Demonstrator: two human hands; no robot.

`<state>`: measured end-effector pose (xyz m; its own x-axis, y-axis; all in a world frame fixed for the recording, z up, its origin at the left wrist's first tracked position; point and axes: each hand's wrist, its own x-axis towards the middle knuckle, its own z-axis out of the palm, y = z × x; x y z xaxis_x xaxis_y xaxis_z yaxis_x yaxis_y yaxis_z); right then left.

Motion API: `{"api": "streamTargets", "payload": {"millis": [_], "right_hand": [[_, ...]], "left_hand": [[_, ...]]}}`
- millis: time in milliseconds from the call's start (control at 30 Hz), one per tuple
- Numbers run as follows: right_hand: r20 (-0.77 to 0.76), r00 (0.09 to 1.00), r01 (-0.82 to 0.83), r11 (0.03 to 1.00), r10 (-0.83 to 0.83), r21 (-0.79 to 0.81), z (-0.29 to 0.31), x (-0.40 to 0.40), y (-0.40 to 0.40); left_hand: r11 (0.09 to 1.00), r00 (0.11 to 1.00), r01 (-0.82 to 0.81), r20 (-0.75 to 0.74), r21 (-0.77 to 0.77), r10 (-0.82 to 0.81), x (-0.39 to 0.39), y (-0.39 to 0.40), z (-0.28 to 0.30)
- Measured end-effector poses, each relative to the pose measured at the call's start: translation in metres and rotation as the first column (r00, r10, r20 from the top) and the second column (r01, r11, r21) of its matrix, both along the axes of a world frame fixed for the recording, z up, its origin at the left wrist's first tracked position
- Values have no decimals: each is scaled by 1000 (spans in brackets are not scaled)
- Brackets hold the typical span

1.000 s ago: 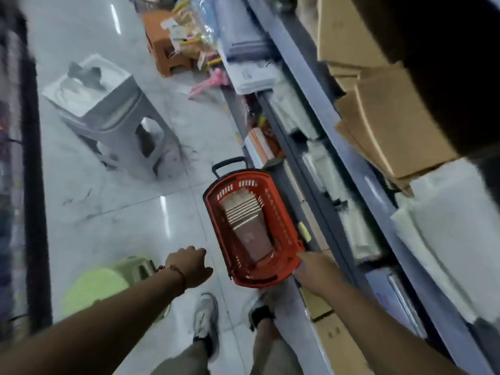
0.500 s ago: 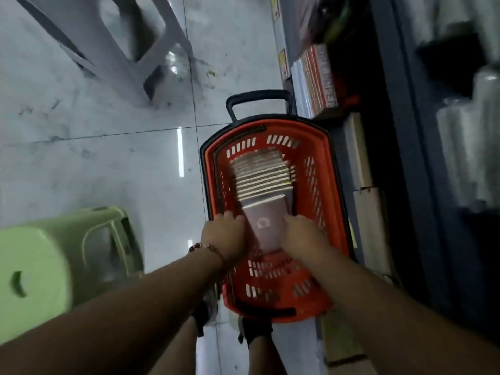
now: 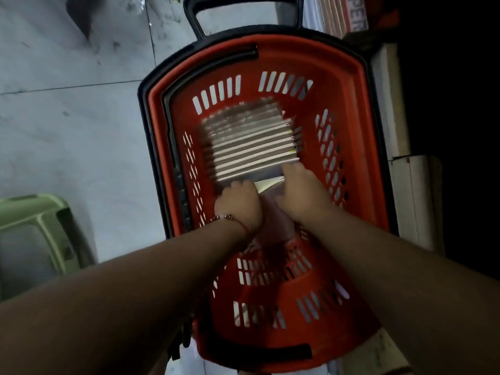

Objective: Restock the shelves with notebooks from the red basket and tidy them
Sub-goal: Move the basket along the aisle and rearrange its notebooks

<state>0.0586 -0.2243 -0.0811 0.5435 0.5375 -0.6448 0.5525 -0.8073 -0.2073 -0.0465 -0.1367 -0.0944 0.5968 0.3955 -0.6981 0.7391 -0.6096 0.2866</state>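
1. Change noted: one second ago both hands were hovering above the floor beside the basket; half a second ago they were arriving at the near end of the stock. Now the person is leaning closer, and both hands are working down inside the red slotted plastic basket with black rim and handle (image 3: 349,147).
2. Location of stock: the row of thin grey-edged notebooks (image 3: 251,142) is standing on edge in the middle of the basket floor, with the basket sitting on the pale tiled floor (image 3: 67,131) just beside the shelving at right.
3. Orientation: the row's long axis is running from the person toward the black handle; each notebook's top edge is lying crosswise, left to right, tilted slightly.
4. Left hand (image 3: 238,204): fingers are curling over the nearest notebooks' top edges, gripping them.
5. Right hand (image 3: 303,193): fingers are curling over the same near end, apparently separating a batch; a cover is splaying open between the hands.
6. Judgement: the lift-out step is beginning; no notebook is yet leaving the basket.
7. Also present: a green plastic stool (image 3: 32,234) at left.
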Motion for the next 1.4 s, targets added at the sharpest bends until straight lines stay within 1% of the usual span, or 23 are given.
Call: {"api": "streamTargets", "payload": {"millis": [67, 133, 200, 233, 300, 367, 433, 500, 567, 600, 667, 767, 833, 867, 967, 1033, 1133, 1200, 1233, 1333, 1400], "right_hand": [[30, 998, -60, 998, 61, -33, 2, -1, -7], [4, 993, -120, 990, 121, -77, 10, -4, -14], [-33, 989, -148, 986, 146, -73, 22, -10, -21], [-52, 991, -126, 990, 123, -57, 29, -14, -24], [-81, 997, -11, 1000, 10, -24, 48, -25, -30], [-81, 991, 111, 994, -109, 20, 71, -38, -34], [-62, 981, 189, 979, -185, 72, 96, -49, -32], [-20, 967, 256, 961, -255, 103, 124, -56, -29], [20, 938, 339, 928, -346, 155, 155, -59, -26], [19, 914, 394, 901, -404, 183, 173, -59, -24], [-45, 830, 549, 802, -555, 234, 215, -57, -20], [-234, 642, 765, 595, -730, 247, 284, -52, -13], [-364, 520, 853, 445, -773, 272, 332, -50, -10], [-401, 488, 871, 404, -776, 278, 358, -50, -10], [-454, 489, 870, 380, -745, 315, 440, -50, -15], [-495, 499, 864, 364, -712, 348, 493, -48, -15], [-592, 469, 881, 296, -655, 369, 560, -49, -10], [-629, 467, 879, 250, -622, 406, 599, -52, -8], [-617, 485, 868, 254, -619, 428, 615, -55, -9], [-481, 572, 794, 301, -664, 529, 648, -61, -24], [-392, 577, 756, 287, -717, 588, 660, -71, -41]], "left_hand": [[999, 999, 36, 22, -21, -36, -2, 1, 2], [995, 995, 99, 21, -27, -99, -5, 1, 9], [989, 990, 143, 10, -28, -143, -9, -1, 21], [989, 989, 149, 14, -25, -149, -11, -2, 28], [992, 991, 122, 49, -18, -121, -18, -5, 45], [996, 992, 82, 96, -19, -79, -26, -6, 65], [998, 986, 51, 158, -28, -46, -35, -8, 87], [997, 973, 22, 231, -78, -4, -45, -10, 113], [988, 964, 20, 263, -155, 22, -54, -12, 142], [983, 967, 22, 255, -184, 26, -61, -13, 155], [970, 976, 7, 212, -242, 46, -71, -14, 182], [951, 985, -10, 159, -309, 62, -80, -8, 224], [963, 987, 43, 161, -266, 0, -81, 6, 259], [973, 982, 78, 182, -216, -38, -80, 16, 280], [986, 953, 166, 261, -30, -153, -72, 44, 356], [986, 929, 168, 334, 11, -162, -67, 56, 406], [992, 853, 123, 507, 29, -120, -69, 66, 467], [993, 806, 113, 588, -36, -71, -71, 70, 499], [989, 786, 122, 617, -89, -41, -73, 72, 516], [955, 783, 152, 621, -255, 41, -75, 78, 558], [920, 793, 154, 601, -360, 102, -78, 82, 584]]}}
